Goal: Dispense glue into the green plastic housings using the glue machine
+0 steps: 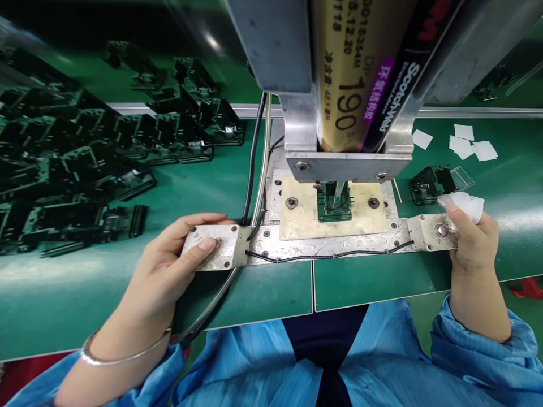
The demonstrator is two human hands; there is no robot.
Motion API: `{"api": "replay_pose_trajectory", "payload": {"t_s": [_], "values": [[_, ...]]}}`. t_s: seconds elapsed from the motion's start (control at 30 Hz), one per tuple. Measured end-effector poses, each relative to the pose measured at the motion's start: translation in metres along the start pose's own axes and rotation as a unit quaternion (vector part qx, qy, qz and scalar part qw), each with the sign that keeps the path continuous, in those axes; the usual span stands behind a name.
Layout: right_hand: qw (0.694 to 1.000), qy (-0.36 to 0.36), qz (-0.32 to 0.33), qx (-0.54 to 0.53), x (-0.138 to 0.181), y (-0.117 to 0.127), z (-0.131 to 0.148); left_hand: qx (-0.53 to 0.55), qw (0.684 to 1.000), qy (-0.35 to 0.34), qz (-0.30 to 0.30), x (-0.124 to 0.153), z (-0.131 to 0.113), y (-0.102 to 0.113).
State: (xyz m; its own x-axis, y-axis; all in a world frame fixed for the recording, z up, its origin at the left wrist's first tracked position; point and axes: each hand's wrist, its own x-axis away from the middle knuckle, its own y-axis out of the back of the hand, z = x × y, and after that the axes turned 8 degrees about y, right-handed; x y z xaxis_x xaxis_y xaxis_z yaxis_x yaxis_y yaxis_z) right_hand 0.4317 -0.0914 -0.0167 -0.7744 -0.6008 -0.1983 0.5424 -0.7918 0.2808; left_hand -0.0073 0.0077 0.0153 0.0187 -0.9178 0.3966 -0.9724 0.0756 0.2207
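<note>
My left hand [172,263] wraps round the left metal button box [227,234] of a dispensing fixture, its thumb lying over the button. At the fixture's other end, my right hand [473,240] pinches a white wipe [472,204] beside the right button box [430,233], whose silver button [441,229] is uncovered. Between the boxes, a small dark part [334,210] sits in a cream plate [297,223]. A clear nozzle [338,193] reaches down to this part from a Scotch-Weld adhesive cartridge [350,85] in a metal holder [348,165].
Many dark plastic assemblies [93,135] crowd the left side of the green bench [271,288]. Another assembly with a clear flap [436,182] lies near my right hand, below several white squares [464,141]. A thin wooden stick [397,190] and cables [258,152] flank the fixture.
</note>
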Motion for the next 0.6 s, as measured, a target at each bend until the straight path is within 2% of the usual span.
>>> {"api": "replay_pose_trajectory", "payload": {"t_s": [0.23, 0.33, 0.47, 0.53, 0.6], "values": [[1.0, -0.004, 0.0, -0.004, 0.0, -0.001, 0.001, -0.011, 1.0, -0.013, 0.01, -0.004, 0.006, 0.004], [1.0, -0.012, -0.001, -0.012, 0.0, -0.002, 0.002, -0.088, 0.996, -0.033, 0.002, 0.001, -0.007, 0.004], [1.0, -0.017, -0.002, -0.014, 0.0, -0.002, 0.003, -0.221, 0.963, -0.153, -0.006, 0.004, -0.043, -0.005], [1.0, -0.017, -0.002, -0.014, 0.001, -0.001, 0.002, -0.267, 0.937, -0.222, 0.036, -0.001, -0.063, -0.019], [1.0, -0.013, 0.003, -0.011, 0.001, 0.0, 0.0, -0.28, 0.919, -0.257, 0.105, -0.009, -0.078, -0.041]]}}
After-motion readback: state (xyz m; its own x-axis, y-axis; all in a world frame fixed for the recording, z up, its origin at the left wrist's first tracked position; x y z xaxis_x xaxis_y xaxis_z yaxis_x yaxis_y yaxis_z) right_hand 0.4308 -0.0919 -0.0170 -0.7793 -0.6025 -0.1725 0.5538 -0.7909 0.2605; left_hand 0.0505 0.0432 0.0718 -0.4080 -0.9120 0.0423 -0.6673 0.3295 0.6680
